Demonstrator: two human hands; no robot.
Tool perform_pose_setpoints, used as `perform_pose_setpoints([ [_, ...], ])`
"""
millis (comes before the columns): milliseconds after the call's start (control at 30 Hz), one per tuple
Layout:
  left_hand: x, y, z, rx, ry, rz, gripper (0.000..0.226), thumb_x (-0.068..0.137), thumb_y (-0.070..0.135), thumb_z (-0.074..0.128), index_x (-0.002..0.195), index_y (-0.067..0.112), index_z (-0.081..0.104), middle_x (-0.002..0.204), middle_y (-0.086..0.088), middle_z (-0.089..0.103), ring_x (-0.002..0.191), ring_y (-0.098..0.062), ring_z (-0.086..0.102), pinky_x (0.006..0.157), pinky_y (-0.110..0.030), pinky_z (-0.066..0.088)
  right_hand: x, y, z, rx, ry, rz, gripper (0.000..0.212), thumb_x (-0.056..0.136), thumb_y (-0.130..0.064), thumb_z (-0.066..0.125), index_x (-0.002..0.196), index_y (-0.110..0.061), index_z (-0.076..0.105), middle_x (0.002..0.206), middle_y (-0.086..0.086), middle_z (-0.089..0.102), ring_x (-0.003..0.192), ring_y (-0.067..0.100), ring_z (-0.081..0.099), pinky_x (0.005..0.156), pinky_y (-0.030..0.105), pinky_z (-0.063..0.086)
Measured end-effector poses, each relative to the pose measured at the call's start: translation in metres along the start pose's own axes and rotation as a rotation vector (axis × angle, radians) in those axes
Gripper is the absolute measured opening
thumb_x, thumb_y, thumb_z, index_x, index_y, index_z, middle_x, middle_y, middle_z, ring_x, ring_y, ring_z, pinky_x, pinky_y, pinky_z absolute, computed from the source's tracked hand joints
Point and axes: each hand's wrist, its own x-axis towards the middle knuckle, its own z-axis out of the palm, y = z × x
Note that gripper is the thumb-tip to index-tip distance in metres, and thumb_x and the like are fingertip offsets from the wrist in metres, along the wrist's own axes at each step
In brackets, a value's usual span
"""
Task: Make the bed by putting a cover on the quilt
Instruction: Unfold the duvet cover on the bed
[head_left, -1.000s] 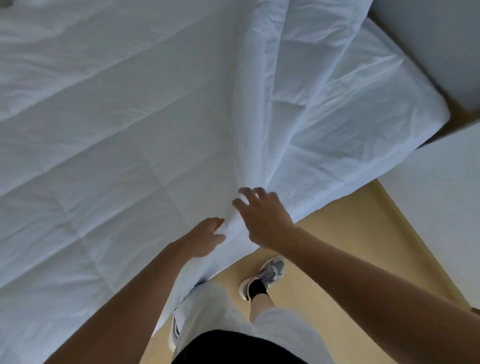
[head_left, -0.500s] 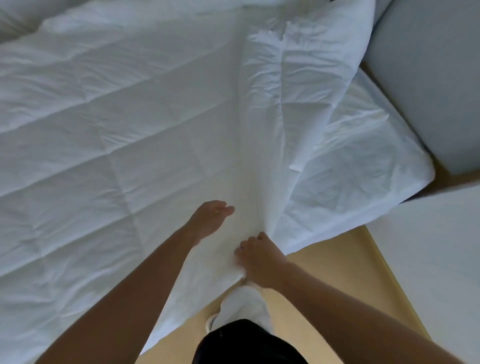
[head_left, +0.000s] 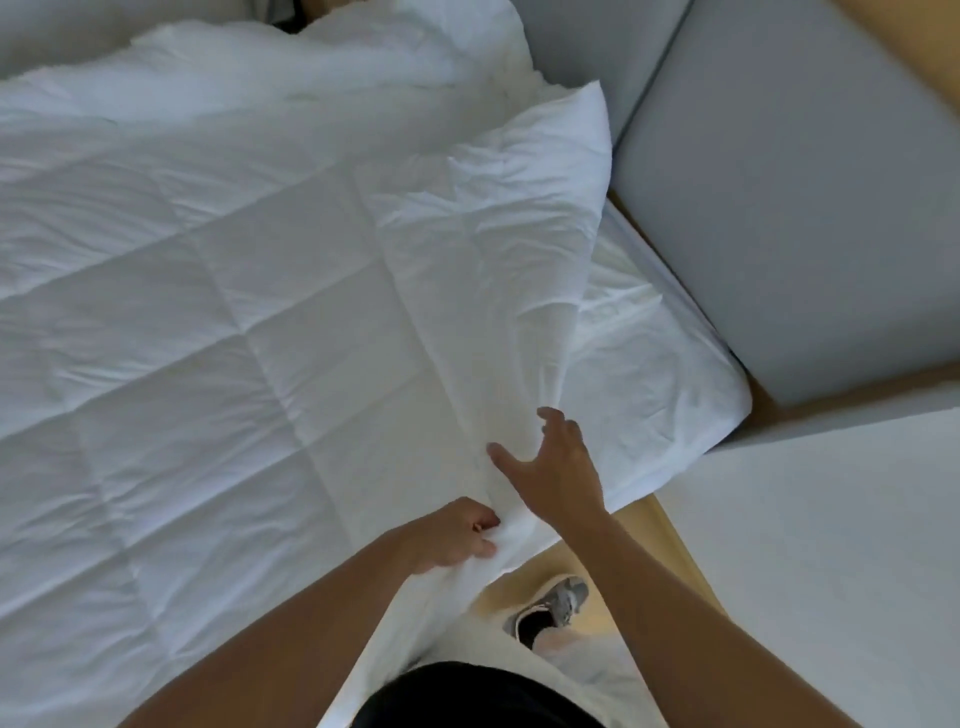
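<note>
The quilt (head_left: 234, 338) lies mostly bare, and the duvet cover (head_left: 493, 249) bunches toward two o'clock. The left hand (head_left: 452, 535) pinches the near fabric edge. The right hand (head_left: 556, 467) hovers with fingers spread wide. Most of the covering seems left to do.

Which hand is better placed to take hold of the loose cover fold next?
Right, probably. The right hand is open and free, fingers spread over the cover fold. The left hand is busy gripping bunched fabric at the bed's near edge.
</note>
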Motion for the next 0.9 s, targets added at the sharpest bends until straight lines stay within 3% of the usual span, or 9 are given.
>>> perform_pose_setpoints([
  [67,0.001,0.011,0.014,0.017,-0.015,0.039,0.039,0.095,0.010,0.062,0.129,-0.009,0.052,0.128,-0.029,0.054,0.111,-0.034,0.059,0.091,-0.030,0.050,0.028,-0.008,0.000,-0.148,-0.079,0.026,0.096,0.081,-0.061,0.070,0.152,-0.020,0.020,0.137,0.008,0.043,0.125,0.032,0.050,0.094,0.045,0.048],
  [167,0.000,0.024,0.015,-0.009,-0.021,0.096,0.011,0.090,0.007,0.062,0.099,0.002,0.065,0.082,-0.010,0.051,0.065,-0.018,0.049,0.066,-0.026,0.037,0.064,0.004,0.006,-0.357,-0.217,0.006,0.040,0.087,-0.027,0.064,0.121,-0.011,0.049,0.114,0.009,0.059,0.107,0.032,0.063,0.079,0.036,0.053],
  [267,-0.001,0.033,0.006,-0.105,-0.018,0.022,0.004,0.079,0.006,0.062,0.077,0.009,0.063,0.073,-0.005,0.049,0.066,-0.018,0.042,0.065,-0.028,0.035,0.086,0.030,-0.006,-0.200,-0.310,-0.076,0.010,0.087,-0.020,0.058,0.083,-0.012,0.053,0.087,0.004,0.059,0.090,0.030,0.065,0.071,0.031,0.049],
  [367,0.016,0.054,-0.004,-0.434,0.159,-0.073,0.039,0.072,0.031,0.078,0.107,0.015,0.071,0.096,0.000,0.068,0.083,-0.013,0.061,0.076,-0.026,0.051,0.087,0.066,-0.036,0.065,-0.379,-0.099,0.030,0.089,-0.014,0.057,0.065,-0.014,0.038,0.068,0.002,0.046,0.071,0.030,0.068,0.060,0.035,0.057],
  [467,0.054,0.094,-0.013,-0.889,0.478,-0.083,0.086,0.055,0.053,0.088,0.127,0.021,0.054,0.118,-0.002,0.068,0.104,-0.021,0.065,0.090,-0.038,0.052,0.071,0.114,-0.062,0.202,-0.544,-0.098,0.032,0.089,-0.007,0.056,0.067,-0.014,0.034,0.068,0.004,0.042,0.057,0.014,0.068,0.064,0.044,0.062],
  [600,0.102,0.174,-0.018,-1.188,0.525,0.017,0.051,0.083,0.021,0.080,0.128,0.008,0.062,0.112,-0.009,0.074,0.103,-0.029,0.069,0.095,-0.044,0.055,0.073,0.151,-0.088,0.279,-0.628,-0.093,0.026,0.087,-0.005,0.051,0.071,-0.015,0.033,0.071,0.004,0.045,0.060,0.019,0.072,0.051,0.024,0.049],
  [700,0.118,0.220,-0.013,-1.237,0.494,0.113,0.062,0.079,-0.004,0.072,0.137,0.004,0.054,0.118,-0.020,0.071,0.107,-0.041,0.068,0.096,-0.056,0.053,0.091,0.158,-0.108,0.244,-0.718,-0.135,0.016,0.082,-0.012,0.048,0.072,-0.019,0.038,0.069,0.006,0.054,0.068,0.021,0.072,0.055,0.026,0.044],
  [833,0.109,0.251,-0.004,-0.972,0.561,0.210,0.063,0.065,-0.011,0.066,0.117,0.022,0.066,0.113,-0.014,0.072,0.102,-0.037,0.069,0.087,-0.052,0.058,0.134,0.144,-0.149,0.323,-0.256,-0.099,0.020,0.093,-0.041,0.056,0.092,-0.021,0.053,0.094,-0.002,0.062,0.084,0.016,0.060,0.075,0.031,0.051],
  [900,0.101,0.252,0.009,-0.628,0.534,0.235,0.053,0.055,-0.002,0.060,0.099,0.025,0.072,0.104,-0.003,0.071,0.090,-0.019,0.067,0.072,-0.032,0.056,0.158,0.123,-0.176,0.440,-0.098,-0.050,0.064,0.084,-0.070,0.058,0.126,-0.021,0.052,0.123,-0.003,0.057,0.111,0.018,0.057,0.092,0.031,0.047],
])
